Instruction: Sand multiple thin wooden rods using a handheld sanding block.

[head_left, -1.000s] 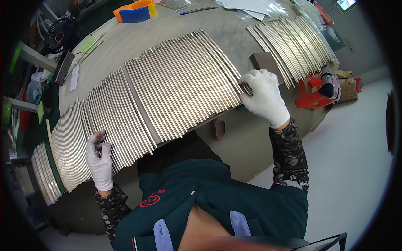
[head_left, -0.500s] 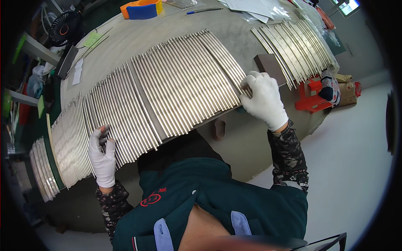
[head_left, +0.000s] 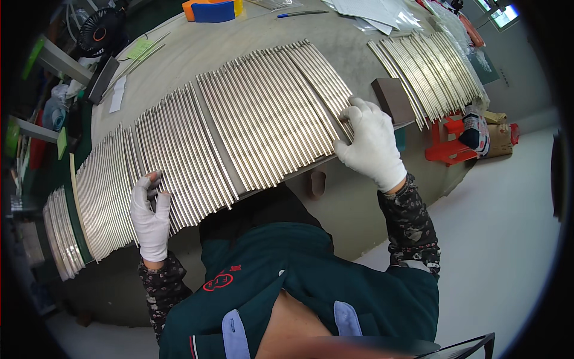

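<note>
Thin silvery metal rods (head_left: 269, 113) lie side by side in groups along the near part of the table. My left hand (head_left: 150, 218), in a white glove with dark-stained fingertips, rests on a group of rods (head_left: 185, 155) at the left, thumb and fingers apart. At the right end, my right hand (head_left: 373, 143), also white-gloved, reaches over a narrow group of rods (head_left: 320, 78). Its thumb and curved fingers are spread along the outermost rods. A brown rectangular block (head_left: 393, 100) sits just right of that hand.
Another batch of rods (head_left: 433, 75) lies at the right, above a red stool (head_left: 447, 142). Farther back are a blue pen (head_left: 302, 13), papers (head_left: 365, 11) and an orange-and-blue object (head_left: 212, 11). At far left stand a black fan (head_left: 100, 31) and a bundle of rods (head_left: 63, 233).
My right hand has shifted slightly left against the rods, its thumb and fingers wider apart. My left hand stays at the left rods. The whole view has shifted a little.
</note>
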`<state>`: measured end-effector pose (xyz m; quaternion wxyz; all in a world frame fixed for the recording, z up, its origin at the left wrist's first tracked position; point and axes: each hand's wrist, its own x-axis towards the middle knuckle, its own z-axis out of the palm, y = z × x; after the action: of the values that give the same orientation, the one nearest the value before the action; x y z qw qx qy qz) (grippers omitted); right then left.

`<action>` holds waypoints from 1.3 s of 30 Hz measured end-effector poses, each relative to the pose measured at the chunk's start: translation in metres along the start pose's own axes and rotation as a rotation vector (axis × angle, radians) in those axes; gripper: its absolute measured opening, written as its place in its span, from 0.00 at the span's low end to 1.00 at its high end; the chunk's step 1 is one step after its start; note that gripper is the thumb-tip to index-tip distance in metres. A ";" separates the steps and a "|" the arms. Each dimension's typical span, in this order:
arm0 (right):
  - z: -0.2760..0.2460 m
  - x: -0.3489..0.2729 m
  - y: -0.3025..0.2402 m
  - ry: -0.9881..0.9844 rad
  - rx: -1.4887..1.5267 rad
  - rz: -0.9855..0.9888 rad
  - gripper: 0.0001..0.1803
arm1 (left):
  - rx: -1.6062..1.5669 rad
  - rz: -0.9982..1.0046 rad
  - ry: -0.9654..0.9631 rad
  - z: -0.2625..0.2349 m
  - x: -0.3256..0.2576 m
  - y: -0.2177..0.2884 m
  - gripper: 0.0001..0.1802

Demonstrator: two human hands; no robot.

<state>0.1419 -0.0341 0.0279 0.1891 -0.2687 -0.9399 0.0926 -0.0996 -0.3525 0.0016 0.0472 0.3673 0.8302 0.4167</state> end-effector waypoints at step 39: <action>0.020 0.012 -0.044 -0.005 0.147 -0.173 0.25 | 0.031 0.027 -0.009 -0.003 0.002 0.006 0.21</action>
<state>0.1037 -0.0663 0.0258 0.2133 -0.1718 -0.9507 0.1452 -0.0988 -0.3515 0.0084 0.0395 0.3809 0.8314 0.4026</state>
